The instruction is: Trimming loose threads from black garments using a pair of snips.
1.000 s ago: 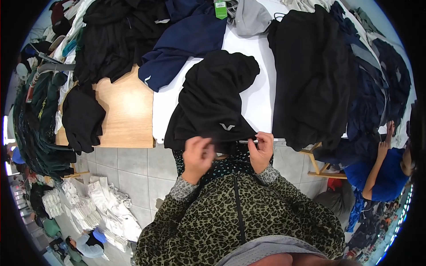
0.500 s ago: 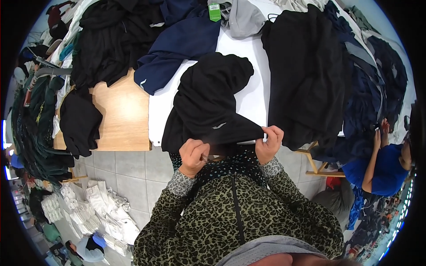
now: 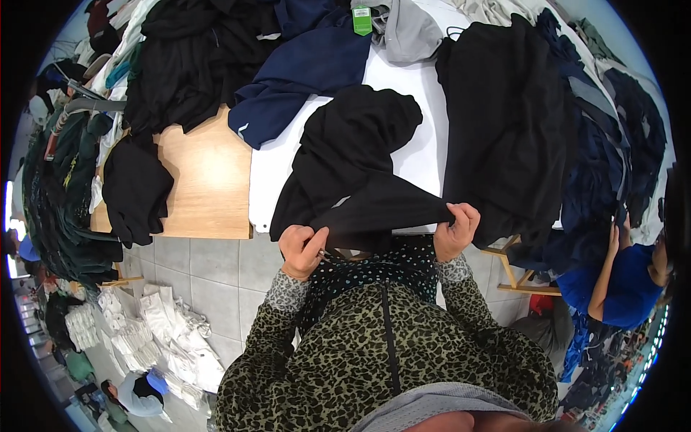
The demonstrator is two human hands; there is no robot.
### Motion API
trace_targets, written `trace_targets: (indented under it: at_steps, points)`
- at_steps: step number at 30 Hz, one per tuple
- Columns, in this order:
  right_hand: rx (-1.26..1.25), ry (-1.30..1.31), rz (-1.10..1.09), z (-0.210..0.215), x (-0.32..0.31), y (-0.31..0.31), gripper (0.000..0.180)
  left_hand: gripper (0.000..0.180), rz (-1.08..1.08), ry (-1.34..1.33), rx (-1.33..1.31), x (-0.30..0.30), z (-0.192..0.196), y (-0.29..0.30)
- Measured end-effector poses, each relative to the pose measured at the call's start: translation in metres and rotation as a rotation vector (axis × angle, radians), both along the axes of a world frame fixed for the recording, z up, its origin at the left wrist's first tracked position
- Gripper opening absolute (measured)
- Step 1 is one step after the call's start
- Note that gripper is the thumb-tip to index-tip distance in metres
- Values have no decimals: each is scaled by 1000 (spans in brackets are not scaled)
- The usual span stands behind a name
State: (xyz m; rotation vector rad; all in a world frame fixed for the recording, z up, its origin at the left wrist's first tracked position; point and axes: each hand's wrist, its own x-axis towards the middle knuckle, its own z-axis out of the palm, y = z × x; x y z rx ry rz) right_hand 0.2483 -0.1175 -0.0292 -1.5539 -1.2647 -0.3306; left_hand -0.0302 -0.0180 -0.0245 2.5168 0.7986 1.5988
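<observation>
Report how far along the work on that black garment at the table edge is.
In hand: the left hand and right hand each pinch the near hem of the black fabric garment, pulled taut over the white board. Done: nothing looks neatly folded on the wooden table. Left: a large black clothing pile and a navy blue garment lie loose.

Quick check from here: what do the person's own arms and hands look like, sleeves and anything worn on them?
Both arms are in long sleeves of an olive-green and black leopard-spot print, ending in lighter grey spotted cuffs at the wrists. The left hand and right hand are bare: no gloves, and no rings or watch that I can make out. A black zip runs down the matching jacket front.
</observation>
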Motion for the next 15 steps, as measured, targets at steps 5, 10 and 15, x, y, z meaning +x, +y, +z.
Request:
trace_targets:
  at_steps: [5, 10, 15]
  points:
    - [27, -6, 33, -3, 3, 1, 52, 31, 6, 4, 32, -6, -5, 0]
    - [21, -8, -17, -3, 9, 1, 49, 30, 34, -8, 43, -13, -9, 2]
    - [-54, 45, -12, 8, 14, 2, 46, 28, 87, 6, 14, -20, -4, 11]
